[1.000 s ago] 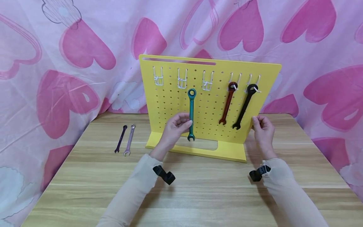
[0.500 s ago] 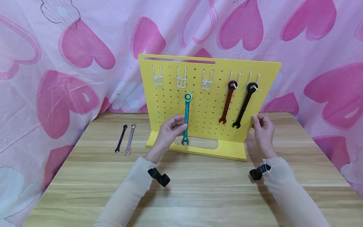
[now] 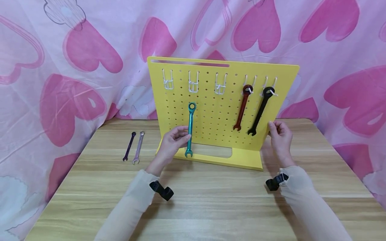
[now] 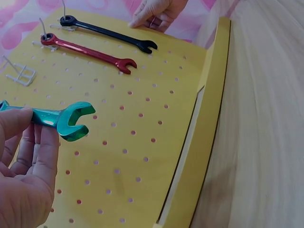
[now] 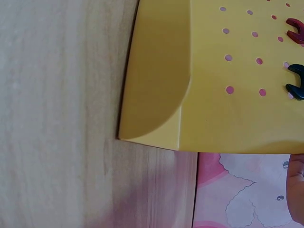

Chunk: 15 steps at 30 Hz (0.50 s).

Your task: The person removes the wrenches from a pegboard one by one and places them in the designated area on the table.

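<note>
In the head view the left hand (image 3: pixel 172 144) pinches a green wrench (image 3: pixel 190 125) between thumb and fingers, upright with its ring end up, in front of the yellow pegboard (image 3: pixel 211 130). The left wrist view shows the green wrench's (image 4: pixel 47 117) open jaw end beyond the thumb. The right hand (image 3: pixel 281 139) grips the pegboard's right edge, thumb on the front. A red wrench (image 3: pixel 242 108) and a black wrench (image 3: pixel 260 112) hang by their ring ends from white hooks at the board's right. Three other white hooks (image 3: pixel 193 83) hold nothing.
A dark purple wrench (image 3: pixel 129 146) and a silvery-purple wrench (image 3: pixel 138 147) lie on the wooden table (image 3: pixel 211 207) left of the board. Behind stands a pink curtain (image 3: pixel 120 40) with hearts. A black wrist camera is strapped to each forearm.
The left hand has moved left and down with the green wrench, away from beneath the middle hooks. The right hand stays on the board's edge.
</note>
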Motion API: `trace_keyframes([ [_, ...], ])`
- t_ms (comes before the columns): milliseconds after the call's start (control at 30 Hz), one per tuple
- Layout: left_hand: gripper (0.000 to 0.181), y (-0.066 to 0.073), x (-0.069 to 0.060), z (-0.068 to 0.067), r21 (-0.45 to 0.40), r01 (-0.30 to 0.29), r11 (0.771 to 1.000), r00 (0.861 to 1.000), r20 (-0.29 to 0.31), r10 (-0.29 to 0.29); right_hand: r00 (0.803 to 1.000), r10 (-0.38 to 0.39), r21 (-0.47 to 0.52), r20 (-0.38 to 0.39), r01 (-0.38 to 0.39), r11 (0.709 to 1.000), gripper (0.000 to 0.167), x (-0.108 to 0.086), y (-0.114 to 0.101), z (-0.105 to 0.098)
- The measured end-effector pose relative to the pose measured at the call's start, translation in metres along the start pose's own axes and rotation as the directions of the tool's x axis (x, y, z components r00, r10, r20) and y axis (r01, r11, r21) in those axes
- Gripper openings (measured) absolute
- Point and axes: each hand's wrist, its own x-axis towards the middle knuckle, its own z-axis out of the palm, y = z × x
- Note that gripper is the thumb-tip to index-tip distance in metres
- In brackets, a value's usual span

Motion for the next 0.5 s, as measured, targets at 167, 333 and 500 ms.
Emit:
trace_keyframes([
  [167,0.032,-0.002,-0.003,-0.008,0.017,0.010,1.000,1.000,-0.010,-0.010,1.000,0.003,0.012,0.002,-0.003,1.000,0.018,0.000,0.000,0.000],
  [333,0.031,-0.004,-0.006,-0.015,0.017,0.032,0.999,0.999,-0.027,-0.032,1.000,0.018,0.032,-0.001,-0.018,0.999,0.018,0.000,0.000,0.000],
  [500,0.031,-0.005,-0.009,-0.023,0.032,0.075,0.997,0.996,-0.060,-0.073,1.000,0.026,0.024,-0.001,-0.026,0.999,0.017,0.000,-0.001,0.000],
])
